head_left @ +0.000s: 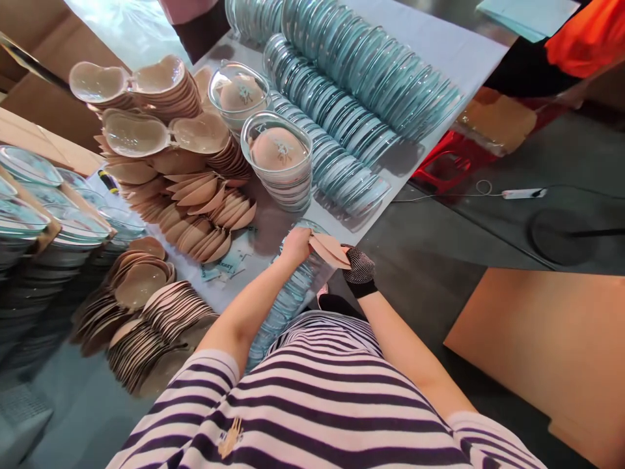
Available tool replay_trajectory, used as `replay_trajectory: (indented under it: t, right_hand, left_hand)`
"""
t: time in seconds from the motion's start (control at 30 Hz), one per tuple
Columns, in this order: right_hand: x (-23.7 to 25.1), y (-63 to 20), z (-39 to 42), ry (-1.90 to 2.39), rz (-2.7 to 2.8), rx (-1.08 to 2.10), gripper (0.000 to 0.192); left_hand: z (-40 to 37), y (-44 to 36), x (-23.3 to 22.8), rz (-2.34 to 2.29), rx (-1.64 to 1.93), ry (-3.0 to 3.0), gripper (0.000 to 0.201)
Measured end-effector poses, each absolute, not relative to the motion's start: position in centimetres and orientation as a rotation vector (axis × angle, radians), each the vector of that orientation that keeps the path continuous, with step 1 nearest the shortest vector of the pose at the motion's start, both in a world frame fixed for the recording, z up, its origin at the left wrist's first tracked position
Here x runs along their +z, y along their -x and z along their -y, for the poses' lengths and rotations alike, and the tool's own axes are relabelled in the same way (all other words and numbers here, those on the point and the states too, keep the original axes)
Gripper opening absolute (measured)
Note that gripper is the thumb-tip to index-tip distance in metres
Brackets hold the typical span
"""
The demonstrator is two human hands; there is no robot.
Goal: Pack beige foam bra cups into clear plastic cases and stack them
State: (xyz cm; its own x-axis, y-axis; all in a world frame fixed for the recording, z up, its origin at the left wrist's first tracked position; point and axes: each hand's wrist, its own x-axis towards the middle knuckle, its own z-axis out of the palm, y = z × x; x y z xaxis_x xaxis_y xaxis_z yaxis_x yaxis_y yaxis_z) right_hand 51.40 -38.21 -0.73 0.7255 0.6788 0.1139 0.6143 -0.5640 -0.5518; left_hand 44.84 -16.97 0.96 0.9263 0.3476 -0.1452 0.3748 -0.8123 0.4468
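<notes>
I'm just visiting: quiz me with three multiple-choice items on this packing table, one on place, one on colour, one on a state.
1. Where is the tan cup-shaped pad that both hands hold?
A. over the leaning row of clear blue-tinted plastic shells
B. on the floor
C. on the cardboard

2. What colour is the dotted glove on the right hand?
A. white
B. black
C. orange

3. How is the left hand?
A. gloved
B. empty
C. bare, gripping the pad

Answers: 1 A, it sits above that row. 2 B, dark mesh shows. 3 C, bare fingers pinch it.
</notes>
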Motion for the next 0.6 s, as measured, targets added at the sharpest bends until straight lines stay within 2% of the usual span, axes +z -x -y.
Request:
replay_trajectory:
  t: [0.13, 0.3, 0.47, 0.6]
  right_hand:
    - [-0.6, -51.2, 38.1, 2.464, 0.951, 0.224, 0.036]
    - [-0.5, -51.5, 38.3, 2.531, 0.921, 0.345, 0.037]
    - [-0.3, -51.6, 36.7, 2.598, 0.993, 0.449, 0.041]
    - [0.0, -51.6, 34.2, 2.614, 1.119, 0.523, 0.051]
  left_hand:
    - [17.4, -44.5, 1.3, -0.521, -0.014, -2.574, 0.014]
    - [17.3, -44.1, 1.3, -0.609, 0.097, -2.543, 0.028]
    - [17.3, -44.2, 0.9, -0.61, 0.003, -2.476, 0.05]
    - [17.5, -44.4, 0.8, -0.592, -0.013, -2.394, 0.076]
